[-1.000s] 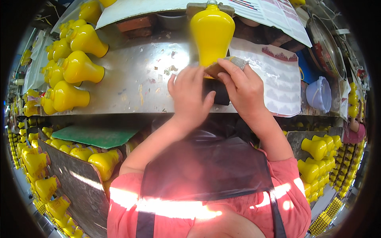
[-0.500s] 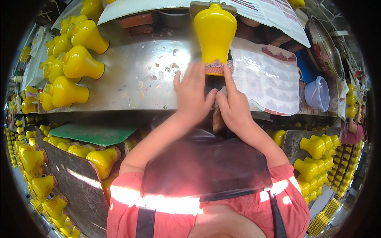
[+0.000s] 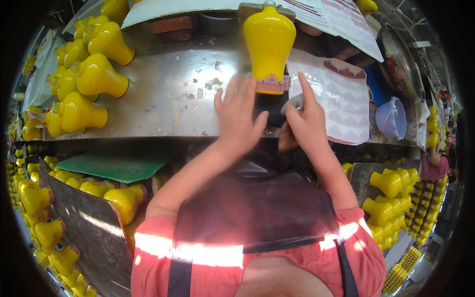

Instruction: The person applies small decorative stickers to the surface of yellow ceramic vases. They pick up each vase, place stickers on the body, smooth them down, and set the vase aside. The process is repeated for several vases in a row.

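A glossy yellow vase-shaped bottle point(image 3: 269, 42) lies with its narrow neck away from me and its base toward me. Around the base end runs a red and blue patterned decal strip point(image 3: 269, 84), with one end sticking out past the right side. My left hand point(image 3: 240, 106) is open, its stretched fingers against the left side of the base. To the right of the base, apart from it, my right hand point(image 3: 308, 121) grips a tool with a brown handle point(image 3: 287, 139) and a grey head, partly hidden. The right index finger points forward.
Several yellow bottles point(image 3: 101, 75) lie at the left of the metal bench point(image 3: 163, 99). A decal sheet point(image 3: 341, 109) and a pale purple bucket point(image 3: 391, 119) are at the right. Racks of bottles and a green board point(image 3: 114, 164) flank me.
My right hand has moved right with the tool, away from the base, uncovering the decal's loose end. My left hand stays at the base.
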Motion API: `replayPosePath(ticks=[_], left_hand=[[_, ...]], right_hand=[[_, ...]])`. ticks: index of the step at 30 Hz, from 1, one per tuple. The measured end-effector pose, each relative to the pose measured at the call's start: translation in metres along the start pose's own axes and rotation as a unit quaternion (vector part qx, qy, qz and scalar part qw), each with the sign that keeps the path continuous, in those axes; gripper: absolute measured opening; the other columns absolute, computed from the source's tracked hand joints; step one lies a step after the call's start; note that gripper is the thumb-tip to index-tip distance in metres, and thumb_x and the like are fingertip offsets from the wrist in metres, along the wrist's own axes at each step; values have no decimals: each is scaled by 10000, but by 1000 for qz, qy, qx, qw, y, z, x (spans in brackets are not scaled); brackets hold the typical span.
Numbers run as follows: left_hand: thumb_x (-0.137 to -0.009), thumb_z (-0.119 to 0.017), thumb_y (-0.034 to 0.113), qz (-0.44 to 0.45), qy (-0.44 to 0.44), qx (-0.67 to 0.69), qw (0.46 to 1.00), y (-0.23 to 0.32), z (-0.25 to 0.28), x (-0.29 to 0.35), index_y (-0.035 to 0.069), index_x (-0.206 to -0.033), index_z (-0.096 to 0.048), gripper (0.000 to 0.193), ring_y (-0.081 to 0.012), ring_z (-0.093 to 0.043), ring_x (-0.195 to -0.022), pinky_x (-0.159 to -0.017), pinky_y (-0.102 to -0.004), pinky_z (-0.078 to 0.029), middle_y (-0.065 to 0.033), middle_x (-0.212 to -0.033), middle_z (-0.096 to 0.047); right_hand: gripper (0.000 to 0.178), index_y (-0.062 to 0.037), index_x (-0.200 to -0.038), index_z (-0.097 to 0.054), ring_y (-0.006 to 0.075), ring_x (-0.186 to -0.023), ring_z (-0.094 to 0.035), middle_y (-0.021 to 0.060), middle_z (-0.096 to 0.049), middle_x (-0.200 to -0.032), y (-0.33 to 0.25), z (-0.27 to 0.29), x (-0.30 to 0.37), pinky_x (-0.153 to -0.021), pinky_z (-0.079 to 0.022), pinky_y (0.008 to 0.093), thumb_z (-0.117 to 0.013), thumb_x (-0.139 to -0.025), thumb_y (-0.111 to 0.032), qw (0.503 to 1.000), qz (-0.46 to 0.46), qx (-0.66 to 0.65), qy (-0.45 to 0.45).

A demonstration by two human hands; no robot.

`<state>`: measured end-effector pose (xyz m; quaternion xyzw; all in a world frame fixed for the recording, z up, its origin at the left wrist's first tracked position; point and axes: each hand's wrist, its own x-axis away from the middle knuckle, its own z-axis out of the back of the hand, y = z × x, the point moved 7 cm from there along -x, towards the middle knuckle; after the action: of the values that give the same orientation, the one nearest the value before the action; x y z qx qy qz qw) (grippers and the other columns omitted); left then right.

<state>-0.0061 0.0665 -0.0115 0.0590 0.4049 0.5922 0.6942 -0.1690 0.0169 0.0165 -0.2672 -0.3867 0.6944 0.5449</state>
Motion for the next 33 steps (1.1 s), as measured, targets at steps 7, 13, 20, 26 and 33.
replayPosePath(ticks=[7, 13, 20, 26, 33], left_hand=[[-840, -696, 113, 8, -17, 6, 1000, 2, -2, -3, -50, -1523, -410, 758, -416, -404, -1468, -1209, -557, -187, -244, -1489, -527], [-856, -686, 115, 34, -15, 37, 999, 0, -1, -3, -63, -1517, -407, 739, -393, -414, -1467, -1214, -564, -186, -241, -1479, -534], [-874, -689, 165, 108, -24, 107, 988, -8, 0, -7, -58, -1495, -414, 715, -395, -454, -1405, -1184, -572, -231, -238, -1448, -537], [-838, -698, 163, 130, 4, 195, 972, -13, 1, -21, -15, -1382, -540, 594, -393, -571, -1201, -1065, -523, -377, -201, -1265, -628], [-785, -729, 181, 154, 44, 246, 956, -20, -2, -33, 10, -1051, -688, 320, -403, -628, -1011, -858, -490, -498, -180, -1005, -686]], right_hand=[[968, 4, -1610, -233, 389, -781, -728, 232, -733, -1008, -30, -22, -24, -668, -567, 451, -786, -870, -282, 936, 115, 325, 78], [954, 28, -1603, -225, 411, -790, -729, 239, -737, -965, -33, -23, -28, -662, -561, 463, -771, -891, -297, 943, 122, 300, 71], [918, -5, -1619, -198, 440, -822, -720, 251, -733, -947, -29, -19, -29, -693, -550, 481, -739, -940, -303, 963, 94, 248, 53], [902, -9, -1624, -180, 454, -845, -715, 260, -726, -940, -28, -15, -31, -707, -545, 485, -718, -966, -310, 971, 76, 227, 26], [911, -12, -1631, -161, 461, -894, -716, 268, -724, -980, -28, -14, -33, -739, -552, 480, -707, -979, -336, 983, 83, 163, 19]])
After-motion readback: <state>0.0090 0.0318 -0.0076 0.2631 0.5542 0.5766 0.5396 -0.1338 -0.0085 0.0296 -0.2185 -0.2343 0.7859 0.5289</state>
